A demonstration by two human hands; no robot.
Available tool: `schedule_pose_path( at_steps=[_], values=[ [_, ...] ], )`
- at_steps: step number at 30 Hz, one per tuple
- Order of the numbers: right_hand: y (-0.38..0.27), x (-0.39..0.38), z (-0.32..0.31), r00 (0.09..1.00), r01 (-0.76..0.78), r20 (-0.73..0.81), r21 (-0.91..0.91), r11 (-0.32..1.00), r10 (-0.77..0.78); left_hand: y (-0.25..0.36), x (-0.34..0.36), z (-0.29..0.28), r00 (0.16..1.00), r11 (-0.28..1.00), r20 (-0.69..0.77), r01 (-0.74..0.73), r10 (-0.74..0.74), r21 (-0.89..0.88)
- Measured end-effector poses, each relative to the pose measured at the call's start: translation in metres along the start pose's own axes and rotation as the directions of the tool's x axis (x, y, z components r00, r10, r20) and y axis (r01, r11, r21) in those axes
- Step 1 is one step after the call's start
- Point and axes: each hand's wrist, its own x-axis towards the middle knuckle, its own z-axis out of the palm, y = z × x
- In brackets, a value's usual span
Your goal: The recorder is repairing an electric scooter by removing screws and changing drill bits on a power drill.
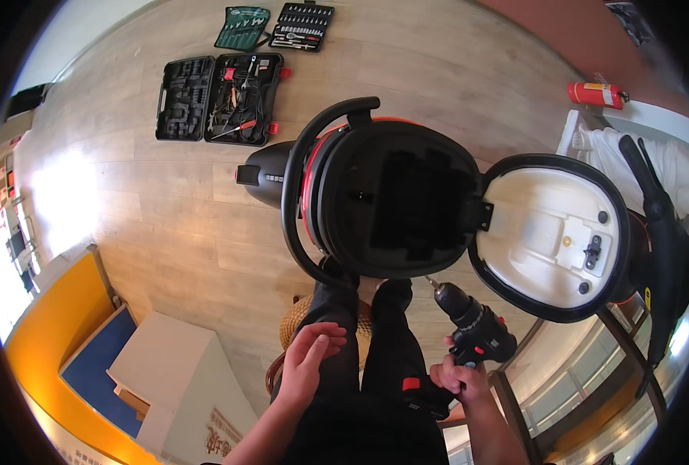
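My right hand [459, 378] is wrapped round the grip of a black cordless drill [476, 329]. The drill's bit [432, 281] points up and left, close by the near rim of a dark oval storage compartment [406, 194] on a black scooter. Whether the bit touches the rim, I cannot tell. The scooter's seat [549, 232] is flipped over to the right on its hinge [484, 217], with its white underside up. My left hand [313, 353] hangs over my left thigh, holding nothing, its fingers loosely extended. The inside of the compartment is too dark to make out.
A curved black grab rail [288, 194] rings the scooter's left end; its handlebar [658, 225] is at far right. On the wooden floor lie a tool case [182, 101], a socket set [302, 27] and a green tool roll [241, 29]. A woven stool [292, 319] is beneath me.
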Motion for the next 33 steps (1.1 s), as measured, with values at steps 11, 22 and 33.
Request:
schedule_pose_path(
  at_steps=[11,22,33],
  values=[
    [0.022,-0.038,0.033,0.998,0.037,0.048,0.189,0.981,-0.047,0.018,-0.050,0.025,0.955,0.974,0.272,-0.162,0.114,0.160],
    [0.014,-0.160,0.006,0.976,0.142,-0.134,-0.193,0.971,-0.170,0.025,-0.082,0.048,0.892,0.951,0.452,-0.158,0.021,0.267],
    [0.004,-0.260,-0.137,0.931,0.309,-0.129,-0.220,0.925,-0.342,-0.047,-0.112,0.123,0.916,0.837,0.331,-0.358,0.228,0.413]
  ],
)
